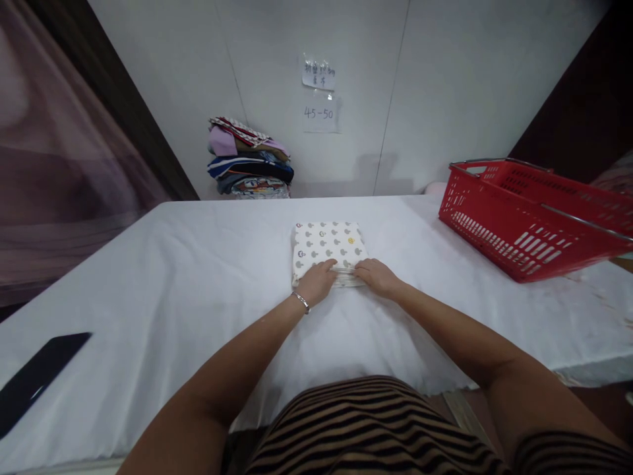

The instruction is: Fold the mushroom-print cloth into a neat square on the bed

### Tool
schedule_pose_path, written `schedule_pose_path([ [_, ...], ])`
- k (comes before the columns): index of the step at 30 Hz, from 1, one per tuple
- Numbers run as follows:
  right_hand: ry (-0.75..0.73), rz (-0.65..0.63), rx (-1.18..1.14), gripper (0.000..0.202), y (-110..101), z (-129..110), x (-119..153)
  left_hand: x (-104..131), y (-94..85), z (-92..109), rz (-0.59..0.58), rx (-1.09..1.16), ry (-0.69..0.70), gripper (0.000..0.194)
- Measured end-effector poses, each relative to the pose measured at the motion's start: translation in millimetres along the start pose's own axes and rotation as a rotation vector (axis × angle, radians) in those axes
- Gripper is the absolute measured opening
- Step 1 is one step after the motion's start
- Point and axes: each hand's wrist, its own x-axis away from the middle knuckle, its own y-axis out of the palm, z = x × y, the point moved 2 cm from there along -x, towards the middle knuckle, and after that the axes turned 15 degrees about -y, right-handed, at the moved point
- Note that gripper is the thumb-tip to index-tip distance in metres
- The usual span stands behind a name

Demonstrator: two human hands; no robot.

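A folded white cloth (pixel 329 243) with a grey mushroom-like print and one yellow figure lies flat in the middle of the table. Its layered near edge faces me. My left hand (pixel 316 280), with a silver bracelet at the wrist, grips the near left part of that edge, fingers curled over the top. At the near right corner, my right hand (pixel 378 276) pinches the edge the same way. Both thumbs are close to the stacked layers, and the underside of the cloth is hidden.
A white sheet covers the table (pixel 198 277). On the right stands a red plastic basket (pixel 484 218) with metal handles. Behind the far edge rises a pile of folded clothes (pixel 250 161). A black flat object (pixel 39 376) lies at the left. Paper notes (pixel 320 112) hang on the wall.
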Motion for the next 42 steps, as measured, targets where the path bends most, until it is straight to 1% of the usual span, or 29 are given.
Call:
schedule_pose_path([
  [4, -0.012, -0.016, 0.018, 0.022, -2.8, -2.9, -0.1, -3.2, -0.3, 2.4, 0.002, 0.028, -0.015, 0.022],
  [8, -0.022, -0.008, 0.060, 0.017, -5.2, -7.0, 0.5, -1.8, -2.8, 2.3, 0.025, 0.117, -0.060, 0.020],
  [13, -0.005, 0.014, 0.068, 0.018, -5.2, -8.6, 0.5, 0.5, -4.0, 0.6, 0.045, 0.198, -0.062, 0.016],
  [18, 0.018, -0.007, 0.069, 0.018, -5.1, -8.3, -2.4, -1.5, -2.5, 1.9, 0.006, 0.139, -0.046, 0.015],
  [21, 0.038, -0.012, 0.068, 0.019, -3.5, -6.9, -3.1, -2.0, -1.2, 3.0, 0.006, 0.097, -0.055, 0.017],
  [26, 0.045, -0.018, 0.018, 0.020, -2.1, -2.8, -1.9, -2.1, -0.1, 3.5, 0.028, 0.057, -0.120, 0.016],
  [29, 0.063, -0.052, 0.019, 0.021, -4.3, -2.2, -2.4, -2.9, 0.9, 3.8, 0.039, 0.032, -0.150, 0.015],
  [32, 0.040, -0.080, 0.038, 0.023, -6.3, -4.6, -3.7, -3.6, 2.1, 4.3, 0.050, 0.014, -0.169, 0.015],
  [38, 0.015, -0.054, 0.078, 0.030, -4.9, -6.6, -1.3, -3.3, 1.9, 5.5, 0.046, -0.001, -0.181, 0.015],
  [42, -0.012, -0.003, 0.064, 0.035, -2.3, -2.0, 2.4, -3.0, 1.6, 6.1, 0.020, 0.001, -0.161, 0.017],
])
